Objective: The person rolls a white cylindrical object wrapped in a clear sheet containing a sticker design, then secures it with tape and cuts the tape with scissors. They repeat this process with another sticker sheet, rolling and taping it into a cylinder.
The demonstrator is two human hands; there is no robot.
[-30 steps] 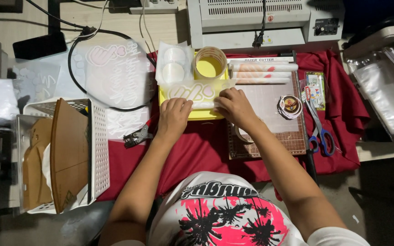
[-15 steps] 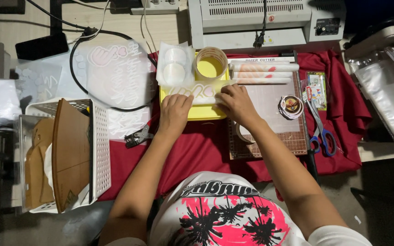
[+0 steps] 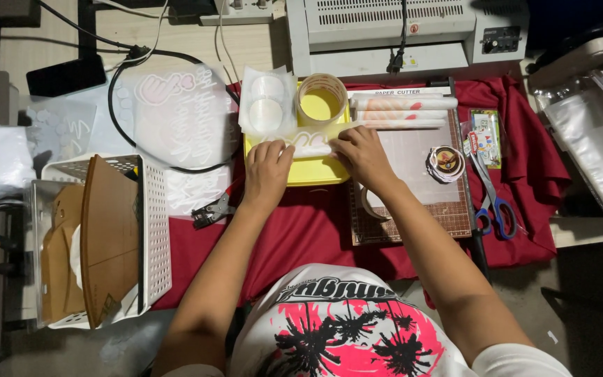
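There, both hands' fingers (image 3: 273, 150) pinching a clear, white-printed sticker sheet (image 3: 308, 145) flat upon the yellow tray (image 3: 315, 171).

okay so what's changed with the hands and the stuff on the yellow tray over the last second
Almost nothing. The left hand and right hand stay pressed on the pale strip lying across the yellow tray, with only slight finger shifts. The tape roll, scissors and white basket are where they were.
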